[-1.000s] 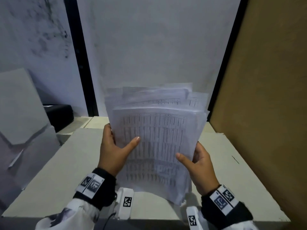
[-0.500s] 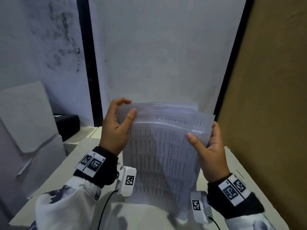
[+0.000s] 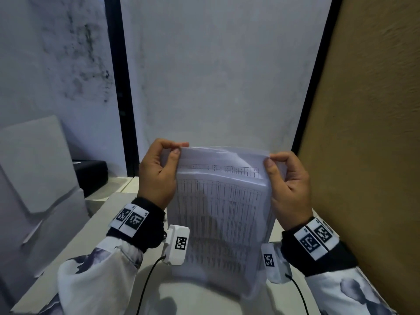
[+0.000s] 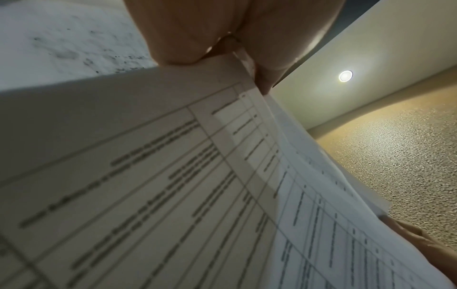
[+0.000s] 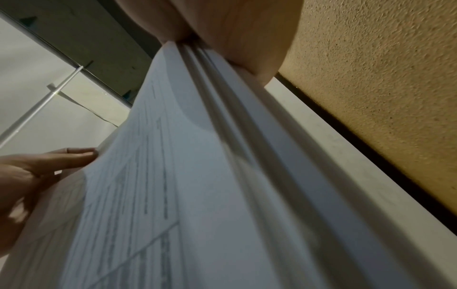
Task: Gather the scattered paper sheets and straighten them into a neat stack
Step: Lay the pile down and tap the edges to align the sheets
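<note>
Pinching the top corners of an upright stack of white paper sheets printed with black tables (image 3: 221, 214), both hands hold it above the pale grey bench (image 3: 75, 242). The left hand (image 3: 156, 173) grips the upper left corner between thumb and curled fingers (image 4: 188, 39); the right hand (image 3: 288, 185) grips the upper right corner the same way. The stack's lower edge hangs near the bench top, though contact cannot be told. From the right wrist view, the sheet edges (image 5: 222, 97) stand slightly apart in layers. A black box (image 3: 92, 176) sits at the back left, and a tan textured panel (image 3: 368, 133) rises on the right.
</note>
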A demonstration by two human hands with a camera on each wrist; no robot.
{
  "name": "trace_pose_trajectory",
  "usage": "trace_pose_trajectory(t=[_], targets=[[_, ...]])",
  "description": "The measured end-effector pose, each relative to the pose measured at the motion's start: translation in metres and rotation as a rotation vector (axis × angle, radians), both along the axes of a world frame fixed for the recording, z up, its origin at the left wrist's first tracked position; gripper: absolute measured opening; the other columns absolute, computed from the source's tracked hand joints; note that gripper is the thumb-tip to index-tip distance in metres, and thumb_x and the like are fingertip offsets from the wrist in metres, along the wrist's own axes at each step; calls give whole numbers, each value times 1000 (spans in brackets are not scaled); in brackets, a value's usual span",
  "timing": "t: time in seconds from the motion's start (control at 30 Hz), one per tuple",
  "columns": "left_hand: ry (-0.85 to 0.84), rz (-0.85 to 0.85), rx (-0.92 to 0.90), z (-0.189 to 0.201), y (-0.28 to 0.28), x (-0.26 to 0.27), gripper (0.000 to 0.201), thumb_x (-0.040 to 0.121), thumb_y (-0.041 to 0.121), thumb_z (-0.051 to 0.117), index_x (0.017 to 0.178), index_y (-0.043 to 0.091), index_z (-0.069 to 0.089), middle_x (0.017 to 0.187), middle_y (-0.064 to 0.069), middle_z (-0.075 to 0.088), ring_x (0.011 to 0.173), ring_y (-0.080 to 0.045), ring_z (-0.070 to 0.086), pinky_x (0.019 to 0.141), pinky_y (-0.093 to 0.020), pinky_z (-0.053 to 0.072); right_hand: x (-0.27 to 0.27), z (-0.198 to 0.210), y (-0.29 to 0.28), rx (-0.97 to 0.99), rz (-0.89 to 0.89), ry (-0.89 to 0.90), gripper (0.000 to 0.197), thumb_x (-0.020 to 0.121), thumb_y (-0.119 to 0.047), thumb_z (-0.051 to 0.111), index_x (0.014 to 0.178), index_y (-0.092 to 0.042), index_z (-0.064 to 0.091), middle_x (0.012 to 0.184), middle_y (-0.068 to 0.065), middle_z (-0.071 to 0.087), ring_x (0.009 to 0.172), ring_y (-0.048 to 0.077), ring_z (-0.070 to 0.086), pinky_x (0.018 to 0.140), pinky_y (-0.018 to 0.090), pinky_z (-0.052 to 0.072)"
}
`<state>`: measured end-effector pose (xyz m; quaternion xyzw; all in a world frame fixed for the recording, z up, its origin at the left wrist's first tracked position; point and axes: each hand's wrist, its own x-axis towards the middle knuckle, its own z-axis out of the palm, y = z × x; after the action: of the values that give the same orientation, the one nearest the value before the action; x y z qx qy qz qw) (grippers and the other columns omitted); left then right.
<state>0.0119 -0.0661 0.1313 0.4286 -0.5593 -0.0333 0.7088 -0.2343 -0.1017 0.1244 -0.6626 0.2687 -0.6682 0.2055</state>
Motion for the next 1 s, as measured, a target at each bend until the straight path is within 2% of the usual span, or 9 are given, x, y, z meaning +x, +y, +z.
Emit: trace_pose_trajectory(t=[0.17, 0.27, 0.33, 0.47, 0.63, 0.7, 0.87, 0.93, 1.0], targets=[[18, 4, -2, 0, -3, -1, 10, 100, 11, 54, 98, 18, 62, 111, 1, 72, 110, -11, 65, 97, -23, 51, -3, 4, 2, 5, 3, -7, 10, 98, -21, 61, 94, -28, 66, 91, -7, 68, 89, 14, 66, 80, 40, 56], [17, 17, -53, 0, -3, -6, 10, 98, 11, 57, 99, 18, 64, 112, 1, 72, 111, -13, 66, 98, -22, 50, -3, 11, 4, 26, 15, -13, 13, 99, -24, 63, 108, -18, 70, 101, 7, 71, 98, 24, 68, 83, 43, 59], [24, 24, -59, -1, -3, -8, 10, 96, 12, 61, 100, 18, 67, 115, 1, 71, 113, -12, 65, 98, -20, 49, -1, 13, 5, 20, 11, -36, 14, 101, -19, 61, 105, -11, 71, 101, 9, 71, 97, 25, 68, 86, 47, 59], [45, 37, -62, -3, -3, -9, 7, 95, 12, 64, 98, 18, 66, 123, 2, 68, 117, -7, 62, 98, -15, 47, 0, 10, 1, 5, -33, -50, 15, 102, -15, 59, 96, -5, 68, 90, 4, 69, 87, 16, 65, 82, 40, 57], [-10, 94, -51, -12, -11, -8, 6, 101, 13, 52, 103, 18, 56, 118, 6, 65, 112, 3, 58, 93, -19, 47, -2, -1, -7, 50, -44, -86, 17, 106, -19, 50, 94, -9, 57, 83, 1, 57, 76, 16, 55, 68, 35, 49], [-36, 124, -62, -19, -16, -10, 10, 100, 9, 51, 103, 18, 55, 107, 4, 65, 100, 4, 59, 87, -14, 46, 4, -10, -11, 62, -53, -66, 19, 103, -26, 50, 91, -12, 56, 81, 6, 58, 74, 23, 56, 67, 44, 50], [-122, 253, -49, -35, -33, -30, 9, 95, 3, 57, 98, 10, 61, 84, 2, 61, 74, -14, 57, 68, -4, 38, 33, -36, -20, 175, -42, -24, 37, 92, -65, 54, 88, -28, 56, 83, 20, 69, 78, 43, 67, 70, 61, 54], [-102, 282, -52, -37, -37, -30, 8, 94, 3, 58, 98, 8, 62, 84, 2, 61, 75, -15, 58, 69, -3, 38, 27, -36, -20, 219, -16, -71, 47, 86, -74, 55, 90, -27, 58, 86, 23, 69, 79, 44, 67, 74, 61, 56], [-102, 305, -63, -37, -40, -22, 9, 94, 3, 58, 99, 7, 63, 86, 2, 62, 77, -14, 57, 70, -3, 38, 1, -38, -24, 338, 134, -165, 70, 75, -81, 60, 105, -18, 61, 91, 18, 70, 79, 35, 67, 74, 49, 57]])
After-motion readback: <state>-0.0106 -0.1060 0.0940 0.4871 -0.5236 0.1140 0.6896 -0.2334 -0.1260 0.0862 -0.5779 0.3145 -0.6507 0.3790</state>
